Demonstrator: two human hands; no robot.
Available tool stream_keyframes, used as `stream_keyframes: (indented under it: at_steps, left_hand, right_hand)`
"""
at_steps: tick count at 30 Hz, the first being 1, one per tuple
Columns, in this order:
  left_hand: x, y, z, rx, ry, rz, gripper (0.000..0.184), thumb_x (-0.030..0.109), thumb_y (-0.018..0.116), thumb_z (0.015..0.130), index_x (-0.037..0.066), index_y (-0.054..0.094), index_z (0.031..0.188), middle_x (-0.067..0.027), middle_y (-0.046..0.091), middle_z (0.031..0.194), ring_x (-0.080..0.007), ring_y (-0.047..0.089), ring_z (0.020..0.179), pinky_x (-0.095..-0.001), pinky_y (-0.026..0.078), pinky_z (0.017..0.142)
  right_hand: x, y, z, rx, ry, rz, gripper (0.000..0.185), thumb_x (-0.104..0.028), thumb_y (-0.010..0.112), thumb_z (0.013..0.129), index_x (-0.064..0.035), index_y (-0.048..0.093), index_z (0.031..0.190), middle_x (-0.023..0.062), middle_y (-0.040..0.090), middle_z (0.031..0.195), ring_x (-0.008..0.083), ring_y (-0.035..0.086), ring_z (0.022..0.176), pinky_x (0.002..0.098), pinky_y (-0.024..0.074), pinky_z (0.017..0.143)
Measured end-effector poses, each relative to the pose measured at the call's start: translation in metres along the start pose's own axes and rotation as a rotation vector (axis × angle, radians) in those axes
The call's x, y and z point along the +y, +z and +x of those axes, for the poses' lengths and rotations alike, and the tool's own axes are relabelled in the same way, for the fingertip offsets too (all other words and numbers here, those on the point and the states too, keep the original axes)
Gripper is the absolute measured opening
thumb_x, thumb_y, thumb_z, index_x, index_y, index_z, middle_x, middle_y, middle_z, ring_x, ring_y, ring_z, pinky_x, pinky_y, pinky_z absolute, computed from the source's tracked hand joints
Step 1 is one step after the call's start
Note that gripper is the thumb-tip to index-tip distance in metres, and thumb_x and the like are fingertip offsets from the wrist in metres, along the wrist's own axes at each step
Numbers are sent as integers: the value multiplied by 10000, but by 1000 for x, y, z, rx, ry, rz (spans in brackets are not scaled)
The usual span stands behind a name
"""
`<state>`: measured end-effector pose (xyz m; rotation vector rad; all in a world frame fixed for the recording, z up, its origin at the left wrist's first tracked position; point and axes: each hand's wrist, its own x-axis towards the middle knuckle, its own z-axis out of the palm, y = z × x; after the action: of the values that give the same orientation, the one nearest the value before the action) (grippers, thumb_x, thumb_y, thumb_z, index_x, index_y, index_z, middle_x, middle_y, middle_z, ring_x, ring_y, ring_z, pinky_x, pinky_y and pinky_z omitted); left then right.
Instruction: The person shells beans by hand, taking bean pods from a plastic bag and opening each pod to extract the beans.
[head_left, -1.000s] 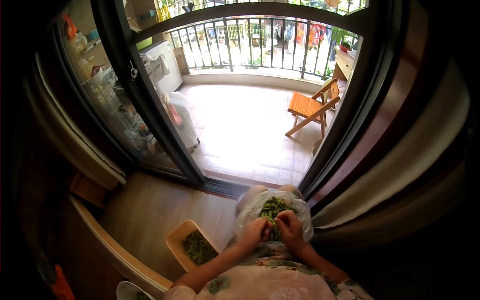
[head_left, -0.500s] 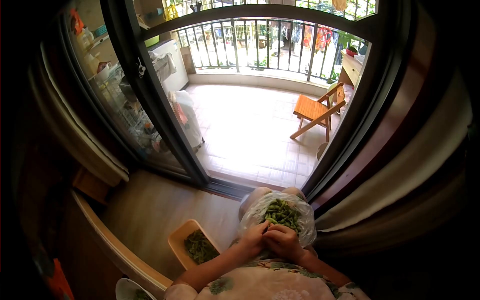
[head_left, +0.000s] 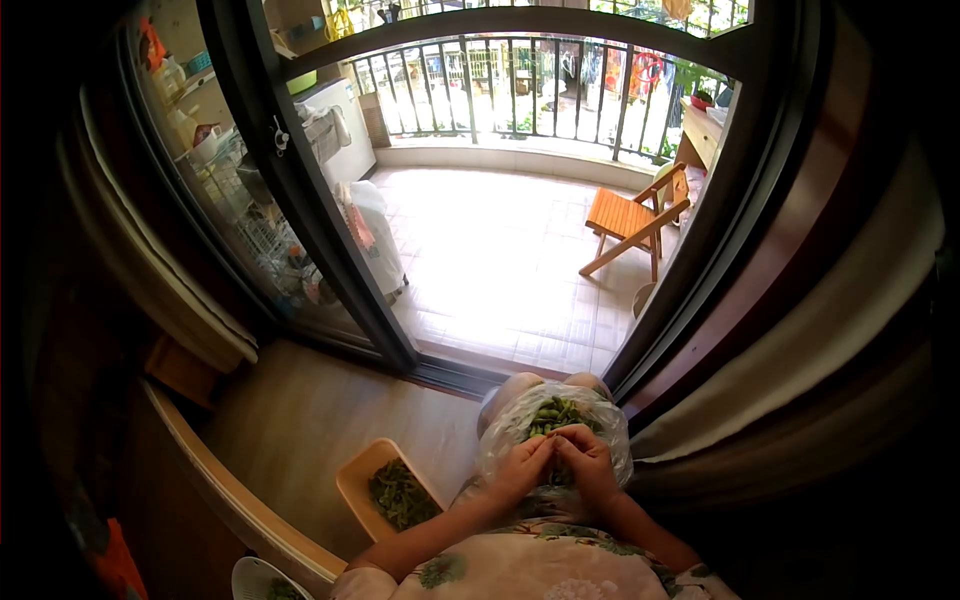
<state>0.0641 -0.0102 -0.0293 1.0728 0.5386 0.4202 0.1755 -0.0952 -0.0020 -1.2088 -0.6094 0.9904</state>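
Observation:
A clear plastic bag [head_left: 497, 420] rests open on the lap, with green edamame pods [head_left: 560, 410] heaped inside. Over the near side of the heap, my left hand [head_left: 525, 466] and my right hand [head_left: 588, 464] meet at the fingertips. Both are closed in a pinch on what looks like one edamame pod, mostly hidden by the fingers. To the left on the floor stands a tan rectangular tub [head_left: 352, 480] holding darker green pods or trimmings [head_left: 403, 495].
A white bowl [head_left: 243, 578] with some greens is at the bottom left, beside a curved wooden edge [head_left: 215, 480]. Ahead, a dark sliding-door frame [head_left: 330, 240] opens onto a tiled balcony [head_left: 480, 250] with a folding wooden chair [head_left: 622, 215] and a railing [head_left: 540, 90].
My right hand has turned and lifted slightly, its fingers now pointing up toward the left fingertips. My left hand has shifted a little to the right. The bag and tub stay put.

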Motion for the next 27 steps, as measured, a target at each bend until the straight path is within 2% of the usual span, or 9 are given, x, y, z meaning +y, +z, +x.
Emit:
stream_keyframes:
  at_steps: [3,4,5,8,10,14,17,25,27]
  left_hand:
    - [9,-9,11,-86,-58,-4,295,251,442,1005,33,562,1162,39,557,924,-26,485,765,-168,403,652]
    - [13,-8,15,-99,-23,9,290,242,451,1002,33,560,1170,41,557,921,-25,482,759,-167,401,646]
    - [18,-7,18,-112,13,22,286,234,461,998,32,557,1177,43,556,919,-23,478,752,-166,399,641]
    - [41,0,26,-106,123,186,257,208,503,982,13,594,1123,25,585,885,-39,509,738,-171,418,641]
    - [51,5,29,-69,205,309,254,207,511,978,0,614,1082,8,603,867,-53,533,744,-180,435,655]
    - [24,-4,31,13,187,292,266,215,539,964,-16,606,1076,-38,642,863,-90,574,763,-228,467,686]
    - [15,-3,24,95,240,376,259,215,544,958,-18,611,1048,-63,652,829,-110,584,735,-250,475,677]
    - [18,-2,29,127,238,519,241,226,530,955,3,621,967,-133,651,805,-182,607,714,-305,471,666]
    - [17,0,28,120,276,535,220,205,535,951,3,622,943,-73,610,756,-124,554,676,-266,448,621]
  right_hand:
    - [-8,-1,14,21,-56,18,132,-134,568,930,-36,626,996,-3,614,882,64,549,784,210,452,708]
    - [-8,-1,20,36,-87,20,133,-137,566,931,-37,629,991,-7,613,874,61,546,774,209,450,697]
    - [-11,-6,25,34,-26,29,143,-116,572,925,-18,618,1019,25,633,920,95,579,835,225,464,782]
    - [-19,-6,39,71,33,75,155,-134,568,931,-25,629,1022,16,635,901,70,563,791,205,455,727]
    - [-20,-5,41,83,-3,51,162,-149,573,930,-30,636,1019,2,635,889,56,551,760,191,439,679]
    - [-2,1,38,118,36,171,162,-167,583,925,-40,642,1006,-23,633,873,36,533,714,172,411,615]
    - [20,-3,35,118,140,224,161,-170,538,951,-56,633,1014,-4,625,858,51,551,706,178,434,629]
    - [17,-1,38,136,26,212,140,-131,521,946,-48,630,974,-26,594,819,39,497,670,190,414,605]
    - [21,-3,37,155,-7,146,135,-113,508,944,-45,624,962,-26,586,810,39,483,661,190,410,606]
